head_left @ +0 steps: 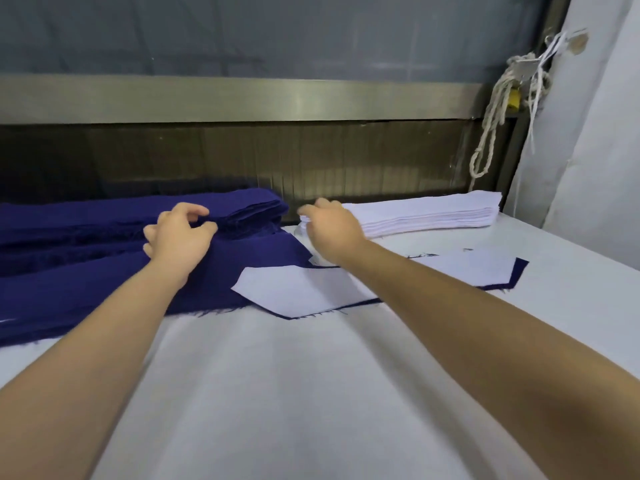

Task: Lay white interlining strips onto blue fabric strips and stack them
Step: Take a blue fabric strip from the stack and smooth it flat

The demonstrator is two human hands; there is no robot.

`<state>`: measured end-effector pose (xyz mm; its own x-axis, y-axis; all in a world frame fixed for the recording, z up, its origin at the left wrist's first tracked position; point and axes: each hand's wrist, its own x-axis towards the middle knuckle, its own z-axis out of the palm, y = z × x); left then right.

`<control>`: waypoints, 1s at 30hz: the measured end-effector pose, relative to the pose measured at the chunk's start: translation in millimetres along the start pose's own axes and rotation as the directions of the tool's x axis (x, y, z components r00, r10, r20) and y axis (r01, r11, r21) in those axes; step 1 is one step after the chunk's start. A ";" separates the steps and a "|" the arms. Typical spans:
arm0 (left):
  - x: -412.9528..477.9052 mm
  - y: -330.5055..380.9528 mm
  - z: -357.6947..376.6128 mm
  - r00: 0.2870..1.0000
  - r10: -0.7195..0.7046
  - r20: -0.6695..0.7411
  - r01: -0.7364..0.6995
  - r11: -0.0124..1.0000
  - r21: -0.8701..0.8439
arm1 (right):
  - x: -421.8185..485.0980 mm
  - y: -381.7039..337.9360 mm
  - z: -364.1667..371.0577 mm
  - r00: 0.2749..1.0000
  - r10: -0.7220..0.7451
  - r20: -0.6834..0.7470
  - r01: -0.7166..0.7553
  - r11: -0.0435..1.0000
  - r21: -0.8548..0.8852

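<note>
A pile of dark blue fabric strips (pixel 86 237) lies across the left of the white table (pixel 277 393). My left hand (pixel 180 237) rests on that pile with fingers curled, pinching at the edge of the top strips. A stack of white interlining strips (pixel 433 213) sits at the back right. My right hand (pixel 332 226) reaches to the stack's left end and its fingertips pinch the ends of the white strips. In front of it lies a blue strip (pixel 516 275) covered by a white interlining strip (pixel 304 289) with pointed ends.
A metal rail (pixel 242 98) and a dark glass panel run along the table's far edge. A knotted white rope (pixel 495 116) hangs at the back right beside a pale wall. The table's near half is bare white cloth.
</note>
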<state>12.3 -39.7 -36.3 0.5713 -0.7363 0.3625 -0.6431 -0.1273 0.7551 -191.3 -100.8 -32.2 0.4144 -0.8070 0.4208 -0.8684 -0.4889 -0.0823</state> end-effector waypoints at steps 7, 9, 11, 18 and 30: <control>15.3 -3.0 -4.4 0.983 -0.099 0.152 0.155 0.896 -0.417 | 46.4 -73.3 15.2 0.986 -0.164 -0.016 0.160 0.979 -0.128; 17.0 -3.8 -4.6 0.980 -0.115 0.160 0.176 0.876 -0.449 | 51.2 -81.8 17.2 0.983 -0.182 -0.035 0.175 0.972 -0.156; 17.6 -4.8 -5.2 0.975 -0.140 0.174 0.207 0.856 -0.474 | 53.8 -84.6 18.0 0.979 -0.189 -0.082 0.174 0.972 -0.156; 18.6 -4.1 -5.8 0.962 -0.188 0.197 0.266 0.804 -0.531 | 63.0 -83.2 8.7 0.979 -0.166 -0.119 0.156 0.984 -0.086; 20.0 -4.5 -7.7 0.936 -0.268 0.227 0.351 0.730 -0.586 | 75.2 -87.9 -1.6 0.949 -0.295 0.111 0.305 0.949 -0.087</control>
<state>30.6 -48.8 -28.2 0.5918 -0.8060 0.0130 0.0302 0.0383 0.9988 -84.2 -118.0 8.2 0.6793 -0.6586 0.3236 -0.7212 -0.6808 0.1283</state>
